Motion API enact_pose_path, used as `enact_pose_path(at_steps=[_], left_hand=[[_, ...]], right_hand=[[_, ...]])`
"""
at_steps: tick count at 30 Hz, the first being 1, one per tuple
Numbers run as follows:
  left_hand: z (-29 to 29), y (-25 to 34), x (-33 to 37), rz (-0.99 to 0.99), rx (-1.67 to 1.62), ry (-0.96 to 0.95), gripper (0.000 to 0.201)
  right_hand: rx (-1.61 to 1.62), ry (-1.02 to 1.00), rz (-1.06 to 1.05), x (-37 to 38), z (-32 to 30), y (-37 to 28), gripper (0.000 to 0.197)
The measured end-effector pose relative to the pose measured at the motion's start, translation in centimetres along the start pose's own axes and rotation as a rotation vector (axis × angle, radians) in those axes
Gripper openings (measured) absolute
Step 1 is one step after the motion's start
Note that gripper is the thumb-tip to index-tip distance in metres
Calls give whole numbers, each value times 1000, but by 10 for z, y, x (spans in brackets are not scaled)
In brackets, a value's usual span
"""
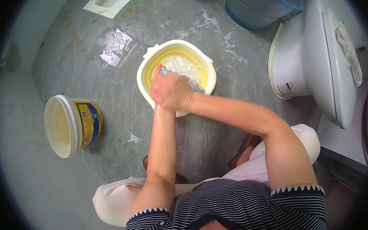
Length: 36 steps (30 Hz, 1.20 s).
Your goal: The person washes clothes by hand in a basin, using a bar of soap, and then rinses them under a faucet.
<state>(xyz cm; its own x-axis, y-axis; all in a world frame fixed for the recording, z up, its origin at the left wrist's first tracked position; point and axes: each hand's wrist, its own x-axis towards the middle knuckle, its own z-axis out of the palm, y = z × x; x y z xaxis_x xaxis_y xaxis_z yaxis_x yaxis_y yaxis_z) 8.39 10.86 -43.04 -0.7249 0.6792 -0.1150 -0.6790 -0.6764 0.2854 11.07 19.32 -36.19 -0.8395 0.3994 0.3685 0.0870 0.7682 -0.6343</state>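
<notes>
A round white basin point(143, 71) with a yellow inside holds soapy water and stands on the wet grey floor. Both my hands are clasped together over its near rim. My right hand point(172, 92) lies on top, closed around a wet piece of bluish patterned cloth point(194, 85) that pokes out towards the water. My left hand point(158, 85) is pressed underneath and against it, mostly hidden, gripping the same cloth. My forearms are wet.
A white plastic bucket with a yellow and blue label point(71, 125) lies on its side at the left. A blue bucket point(261, 4) stands at the back. A white toilet point(313, 60) is at the right. A white floor fixture point(109, 3) sits at the back left.
</notes>
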Motion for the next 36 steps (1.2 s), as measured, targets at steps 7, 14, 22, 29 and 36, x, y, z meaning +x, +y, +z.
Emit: enact_pose_path(at_steps=[7, 14, 22, 29, 36], left_hand=[[8, -11, 17, -98, 9, 114, 28], [68, -1, 22, -7, 289, 311, 13], [72, 51, 33, -13, 151, 244, 10], [62, 49, 21, -45, 293, 296, 25], [-11, 41, 29, -225, -146, -401, 16]], right_hand=[[-32, 13, 140, 7, -4, 14, 22], [-36, -40, 289, 22, -12, 60, 22], [822, -952, 503, 16, -63, 47, 53], [1213, -634, 661, 41, -77, 95, 43], [430, -424, 119, 13, -37, -16, 30]])
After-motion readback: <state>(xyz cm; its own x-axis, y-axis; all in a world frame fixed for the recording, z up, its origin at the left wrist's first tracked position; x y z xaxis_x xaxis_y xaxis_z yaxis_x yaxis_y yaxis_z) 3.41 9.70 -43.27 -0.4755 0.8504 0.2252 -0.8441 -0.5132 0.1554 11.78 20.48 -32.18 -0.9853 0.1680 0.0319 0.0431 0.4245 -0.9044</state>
